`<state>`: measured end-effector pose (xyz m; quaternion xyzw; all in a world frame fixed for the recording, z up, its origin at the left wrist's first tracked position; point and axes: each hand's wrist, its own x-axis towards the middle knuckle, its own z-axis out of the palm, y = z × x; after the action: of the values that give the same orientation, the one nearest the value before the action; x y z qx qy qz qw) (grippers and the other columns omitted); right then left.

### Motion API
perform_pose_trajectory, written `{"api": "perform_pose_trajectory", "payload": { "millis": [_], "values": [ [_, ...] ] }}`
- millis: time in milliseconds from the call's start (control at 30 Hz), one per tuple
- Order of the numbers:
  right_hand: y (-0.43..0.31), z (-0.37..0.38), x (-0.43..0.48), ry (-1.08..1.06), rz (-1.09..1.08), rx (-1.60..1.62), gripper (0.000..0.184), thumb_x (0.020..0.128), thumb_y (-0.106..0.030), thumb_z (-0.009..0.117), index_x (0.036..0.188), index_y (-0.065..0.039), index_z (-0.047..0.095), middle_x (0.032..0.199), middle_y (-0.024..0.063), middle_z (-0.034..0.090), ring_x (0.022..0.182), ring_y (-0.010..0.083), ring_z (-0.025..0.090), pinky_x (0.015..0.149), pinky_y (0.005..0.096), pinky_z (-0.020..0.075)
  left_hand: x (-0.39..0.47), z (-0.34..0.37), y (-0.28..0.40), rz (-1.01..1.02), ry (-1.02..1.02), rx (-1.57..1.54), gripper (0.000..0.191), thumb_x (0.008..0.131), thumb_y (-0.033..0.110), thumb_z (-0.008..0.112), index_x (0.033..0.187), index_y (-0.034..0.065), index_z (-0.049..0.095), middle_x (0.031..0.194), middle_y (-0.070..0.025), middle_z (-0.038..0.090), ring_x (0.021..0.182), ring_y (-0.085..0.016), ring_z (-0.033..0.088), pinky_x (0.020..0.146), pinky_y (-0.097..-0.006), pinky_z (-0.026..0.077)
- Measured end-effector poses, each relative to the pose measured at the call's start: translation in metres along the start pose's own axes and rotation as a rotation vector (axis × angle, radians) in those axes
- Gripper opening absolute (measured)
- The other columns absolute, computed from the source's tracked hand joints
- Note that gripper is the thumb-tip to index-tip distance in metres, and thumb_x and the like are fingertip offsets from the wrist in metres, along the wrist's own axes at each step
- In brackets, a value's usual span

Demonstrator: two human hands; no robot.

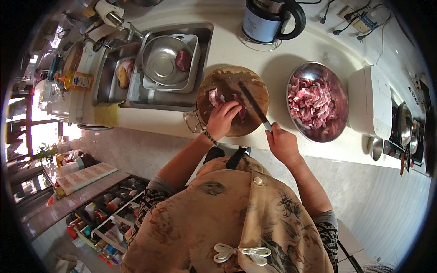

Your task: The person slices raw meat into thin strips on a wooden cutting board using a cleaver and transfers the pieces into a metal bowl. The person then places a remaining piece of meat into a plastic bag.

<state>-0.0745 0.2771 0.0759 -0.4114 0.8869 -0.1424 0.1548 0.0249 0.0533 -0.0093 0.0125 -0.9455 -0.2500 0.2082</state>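
My right hand (284, 143) grips the handle of a kitchen knife (252, 103), whose dark blade lies slantwise over the right half of a round wooden cutting board (252, 126). On the board, the fingers of my left hand (222, 117) press down on a strip of raw red meat (241, 111), just left of the blade. Part of the strip is hidden under those fingers. A second chunk of raw meat with pale fat (215, 98) lies beyond the left hand. To the right stands an oval metal basin (336, 112) with a heap of sliced raw meat (310, 102).
Left of the board is a double steel sink (208, 37) holding a metal bowl (160, 65) with a meat chunk (183, 60). More meat (125, 73) lies in the smaller sink. An electric kettle (263, 24) stands behind, a white appliance (370, 102) right of the basin.
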Motion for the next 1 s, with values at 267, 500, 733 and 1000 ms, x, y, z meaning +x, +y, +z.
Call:
{"api": "perform_pose_trajectory", "payload": {
  "millis": [267,500,733,1000],
  "values": [
    [-0.016,0.004,-0.015,-0.072,-0.046,-0.083,0.024,0.092,-0.026,0.055,0.089,-0.004,0.045,0.063,0.0159,0.062,0.055,0.0351,0.062,0.048,0.0444,0.0494,-0.009,0.012,-0.002,0.075,-0.155,0.115,0.018,0.078,0.009,0.056,0.095,0.0076,0.06,0.103,-0.0063,0.054,0.104,-0.025,0.053,0.091,-0.0356,0.047],
    [-0.021,0.01,-0.006,-0.127,-0.037,-0.142,0.023,0.092,-0.024,0.054,0.088,-0.003,0.048,0.064,0.0155,0.062,0.054,0.033,0.063,0.049,0.0429,0.0505,-0.011,0.019,-0.008,0.199,-0.078,0.186,0.017,0.078,0.014,0.055,0.092,0.0067,0.06,0.099,-0.0067,0.053,0.106,-0.025,0.05,0.093,-0.033,0.045],
    [-0.026,0.027,0.033,-0.065,-0.057,-0.089,0.022,0.091,-0.023,0.055,0.09,-0.002,0.049,0.065,0.0166,0.064,0.059,0.0328,0.065,0.051,0.0431,0.0513,0.0,0.013,-0.004,0.232,-0.131,0.257,0.015,0.076,0.016,0.054,0.084,0.0059,0.06,0.093,-0.0051,0.052,0.1,-0.022,0.05,0.088,-0.0312,0.045],
    [-0.004,0.001,0.002,-0.009,0.009,-0.016,0.025,0.09,-0.024,0.058,0.09,-0.002,0.047,0.062,0.0184,0.061,0.059,0.0399,0.061,0.054,0.0483,0.0497,0.014,-0.02,-0.001,-0.325,0.159,-0.475,0.011,0.08,-0.003,0.058,0.087,0.0042,0.054,0.097,-0.0091,0.06,0.091,-0.024,0.063,0.077,-0.0337,0.053]
  ]
}}
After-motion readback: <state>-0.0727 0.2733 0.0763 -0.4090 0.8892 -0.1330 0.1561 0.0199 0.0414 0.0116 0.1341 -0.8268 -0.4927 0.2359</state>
